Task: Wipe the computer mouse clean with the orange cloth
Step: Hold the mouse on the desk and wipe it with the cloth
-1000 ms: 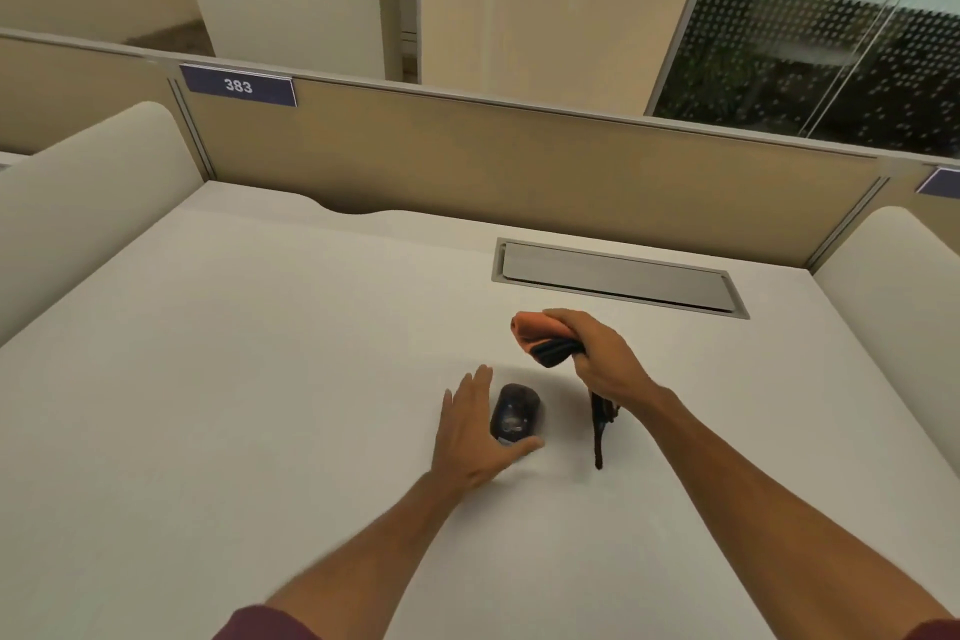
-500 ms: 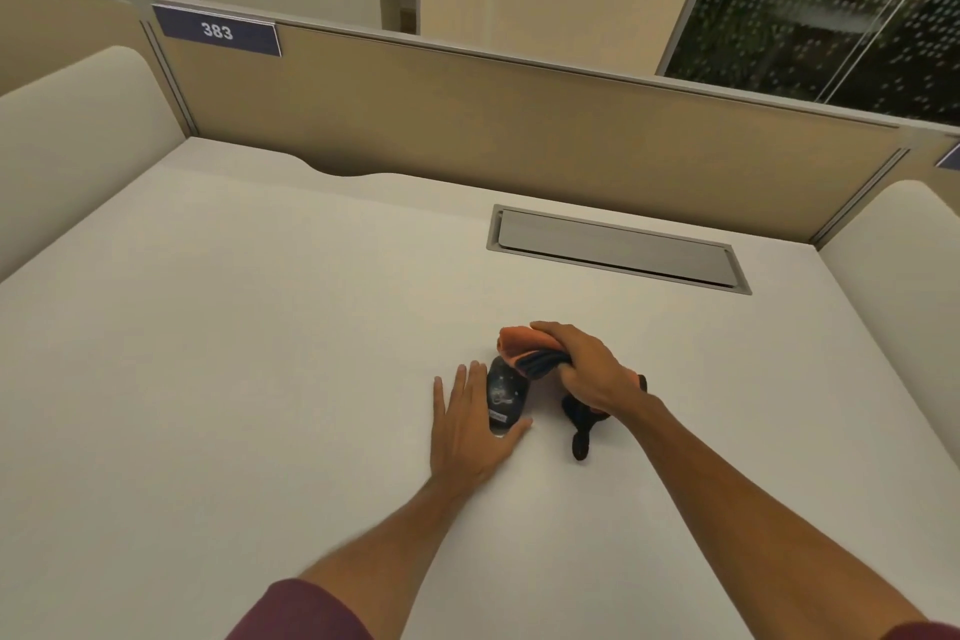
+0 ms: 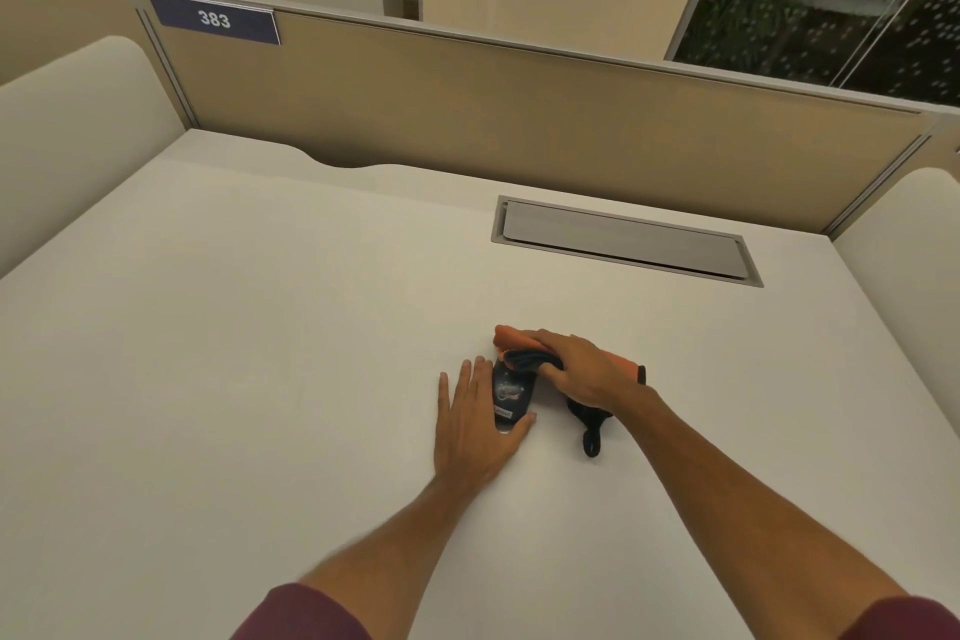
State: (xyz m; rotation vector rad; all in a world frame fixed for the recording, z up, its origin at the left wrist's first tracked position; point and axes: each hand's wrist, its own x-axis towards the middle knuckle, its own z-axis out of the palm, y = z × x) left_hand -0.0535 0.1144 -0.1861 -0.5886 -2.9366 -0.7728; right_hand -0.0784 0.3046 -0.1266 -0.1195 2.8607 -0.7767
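Head view, single frame: I am seeing both forearms reaching out over a pale surface (image 3: 260,379) inside a cubicle. The left hand (image 3: 475,424) is lying flat and spread, palm down, fingers straight; its thumb side is pressing against the left flank and near end of the computer mouse (image 3: 511,392), bracing rather than gripping it. The mouse is sitting on the surface near the middle of the frame, dark, with a small pale label near its closer end. The right hand (image 3: 584,374) is curling over the orange cloth (image 3: 511,337), fingers closed down on a bunched fold; the fold is resting at the far end of the mouse and touching it. The cloth is showing orange at the fingertips and again past the knuckles at the right, while a dark underside is showing between the fingers and the mouse. A dark tail of the same cloth is trailing out from under the right wrist and lying on the surface. Behind, a grey recessed cable hatch (image 3: 623,239) is sitting in the surface, and a beige partition (image 3: 519,120) is carrying a blue plate (image 3: 214,18) reading 383.
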